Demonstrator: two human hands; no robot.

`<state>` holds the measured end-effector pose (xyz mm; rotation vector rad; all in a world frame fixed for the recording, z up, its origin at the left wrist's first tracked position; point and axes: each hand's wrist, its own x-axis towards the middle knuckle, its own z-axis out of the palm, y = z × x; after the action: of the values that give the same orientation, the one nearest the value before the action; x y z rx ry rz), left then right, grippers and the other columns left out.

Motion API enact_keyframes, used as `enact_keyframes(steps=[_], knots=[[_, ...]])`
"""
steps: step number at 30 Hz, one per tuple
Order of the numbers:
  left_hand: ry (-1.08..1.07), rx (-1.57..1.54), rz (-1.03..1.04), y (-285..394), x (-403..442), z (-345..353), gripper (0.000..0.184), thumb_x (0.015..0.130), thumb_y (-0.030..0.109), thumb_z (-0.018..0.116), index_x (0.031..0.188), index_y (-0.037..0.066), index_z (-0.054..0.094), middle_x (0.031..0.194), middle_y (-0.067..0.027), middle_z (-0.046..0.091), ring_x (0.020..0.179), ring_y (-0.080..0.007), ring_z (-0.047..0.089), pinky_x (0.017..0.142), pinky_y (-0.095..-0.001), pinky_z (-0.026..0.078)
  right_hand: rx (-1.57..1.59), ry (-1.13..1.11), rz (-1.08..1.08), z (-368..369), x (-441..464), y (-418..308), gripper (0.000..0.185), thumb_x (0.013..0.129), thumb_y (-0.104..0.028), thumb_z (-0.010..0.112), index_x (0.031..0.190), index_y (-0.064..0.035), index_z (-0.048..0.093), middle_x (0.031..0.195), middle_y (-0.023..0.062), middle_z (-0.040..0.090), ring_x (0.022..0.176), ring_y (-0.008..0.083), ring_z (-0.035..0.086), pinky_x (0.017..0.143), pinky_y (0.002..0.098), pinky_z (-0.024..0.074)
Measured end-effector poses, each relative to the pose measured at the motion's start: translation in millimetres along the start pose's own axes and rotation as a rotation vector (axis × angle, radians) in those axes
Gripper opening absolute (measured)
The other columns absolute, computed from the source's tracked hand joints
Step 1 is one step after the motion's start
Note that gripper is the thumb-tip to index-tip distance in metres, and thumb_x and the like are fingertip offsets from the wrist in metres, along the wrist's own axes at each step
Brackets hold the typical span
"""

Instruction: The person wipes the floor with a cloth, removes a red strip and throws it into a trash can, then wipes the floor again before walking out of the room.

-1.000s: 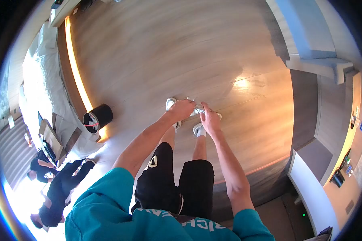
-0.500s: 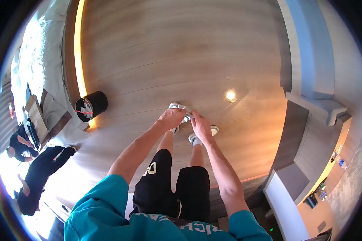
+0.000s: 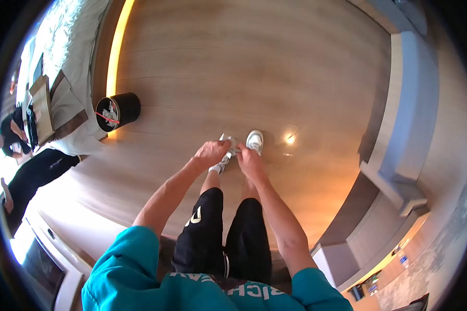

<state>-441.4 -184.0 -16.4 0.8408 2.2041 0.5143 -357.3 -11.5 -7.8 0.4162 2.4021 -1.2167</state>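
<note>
In front of my shins, both hands are together over the floor at the middle of the head view. My left hand (image 3: pixel 213 153) pinches one side of a small white crumpled piece (image 3: pixel 234 146), which looks like tissue or thin paper. At its other side, the fingers of my right hand (image 3: pixel 250 160) are closed on it. Fingers partly cover the piece, and it overlaps my left shoe (image 3: pixel 224 161) in view. My right white shoe (image 3: pixel 255 139) is on the floor just beyond my right hand.
A black waste bin (image 3: pixel 128 109) holding white scraps stands on the wood floor (image 3: pixel 233 72) at left, beside a bed (image 3: pixel 77 52). An open cardboard box (image 3: pixel 42 111) sits on the bed's edge. Another person (image 3: pixel 39 168) is at far left. A blue-grey bench (image 3: pixel 412 103) runs along the right.
My right foot has stepped forward, and the view has turned and shifted. My hands stay together on the white piece.
</note>
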Motion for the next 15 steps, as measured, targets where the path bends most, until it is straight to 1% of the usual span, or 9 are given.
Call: enact_keyframes(steps=[1, 3, 4, 6, 8, 10, 12, 13, 15], knots=[[0.009, 0.019, 0.024, -2, -2, 5, 0.021, 0.089, 0.011, 0.056, 0.109, 0.006, 0.055, 0.085, -0.0185, 0.069, 0.082, -0.0388, 0.069, 0.07, -0.0487, 0.057, 0.013, -0.035, -0.047, 1, 6, 6, 0.022, 0.09, -0.013, 0.061, 0.111, -0.0068, 0.06, 0.084, 0.0239, 0.068, 0.083, 0.0442, 0.066, 0.071, 0.0527, 0.0534], [0.147, -0.09, -0.034, 1, -11, 18, 0.027, 0.089, 0.011, 0.057, 0.115, 0.007, 0.055, 0.089, -0.018, 0.07, 0.083, -0.0382, 0.069, 0.07, -0.0466, 0.057, -0.007, -0.071, -0.107, 5, 14, 16, 0.022, 0.09, -0.012, 0.061, 0.111, -0.0065, 0.06, 0.086, 0.0235, 0.069, 0.084, 0.0445, 0.066, 0.071, 0.053, 0.0534], [0.144, -0.11, -0.058, 2, -16, 25, 0.027, 0.089, 0.011, 0.057, 0.115, 0.007, 0.055, 0.089, -0.018, 0.07, 0.083, -0.0382, 0.069, 0.07, -0.0466, 0.057, -0.013, -0.103, -0.105, 7, 13, 19, 0.022, 0.09, -0.012, 0.061, 0.111, -0.0065, 0.06, 0.086, 0.0235, 0.069, 0.084, 0.0445, 0.066, 0.071, 0.053, 0.0534], [0.133, -0.212, -0.146, 0, -20, 38, 0.032, 0.09, 0.01, 0.058, 0.122, 0.009, 0.058, 0.097, -0.0177, 0.07, 0.088, -0.0384, 0.068, 0.075, -0.0471, 0.056, -0.09, -0.187, -0.141, 12, 25, 25, 0.023, 0.088, -0.007, 0.061, 0.11, -0.0044, 0.059, 0.092, 0.0222, 0.069, 0.087, 0.0424, 0.067, 0.073, 0.0497, 0.055], [0.108, -0.275, -0.223, 2, -30, 62, 0.033, 0.089, 0.01, 0.059, 0.122, 0.009, 0.059, 0.097, -0.0168, 0.07, 0.088, -0.0379, 0.068, 0.076, -0.0466, 0.056, -0.146, -0.325, -0.114, 19, 26, 31, 0.02, 0.087, -0.007, 0.061, 0.107, -0.0046, 0.057, 0.09, 0.0221, 0.07, 0.085, 0.0432, 0.067, 0.072, 0.0507, 0.0548], [0.075, -0.305, -0.334, 2, -34, 61, 0.034, 0.089, 0.01, 0.06, 0.123, 0.011, 0.061, 0.098, -0.0165, 0.07, 0.089, -0.0372, 0.068, 0.077, -0.0452, 0.055, -0.152, -0.375, -0.137, 27, 35, 34, 0.019, 0.087, -0.007, 0.062, 0.105, -0.0048, 0.057, 0.088, 0.022, 0.07, 0.083, 0.0435, 0.067, 0.071, 0.0511, 0.0547], [0.118, -0.331, -0.344, 3, -42, 65, 0.034, 0.089, 0.01, 0.06, 0.123, 0.011, 0.061, 0.099, -0.0166, 0.071, 0.089, -0.037, 0.068, 0.077, -0.0454, 0.055, -0.11, -0.406, -0.201, 33, 34, 35, 0.018, 0.086, -0.006, 0.062, 0.104, -0.0047, 0.055, 0.085, 0.0219, 0.07, 0.08, 0.044, 0.067, 0.069, 0.0522, 0.0547], [0.15, -0.355, -0.333, 2, -45, 66, 0.035, 0.089, 0.009, 0.06, 0.123, 0.011, 0.062, 0.1, -0.0166, 0.071, 0.089, -0.0367, 0.068, 0.078, -0.0455, 0.055, -0.105, -0.405, -0.2, 35, 35, 35, 0.018, 0.086, -0.006, 0.062, 0.104, -0.0047, 0.055, 0.085, 0.0219, 0.07, 0.08, 0.044, 0.067, 0.069, 0.0522, 0.0547], [0.13, -0.376, -0.351, -1, -47, 72, 0.036, 0.087, 0.008, 0.061, 0.123, 0.012, 0.063, 0.101, -0.0168, 0.071, 0.089, -0.0363, 0.068, 0.079, -0.0454, 0.055, -0.148, -0.447, -0.191, 37, 34, 36, 0.019, 0.086, -0.006, 0.061, 0.104, -0.0047, 0.055, 0.085, 0.022, 0.069, 0.08, 0.0441, 0.067, 0.069, 0.0524, 0.0546]])
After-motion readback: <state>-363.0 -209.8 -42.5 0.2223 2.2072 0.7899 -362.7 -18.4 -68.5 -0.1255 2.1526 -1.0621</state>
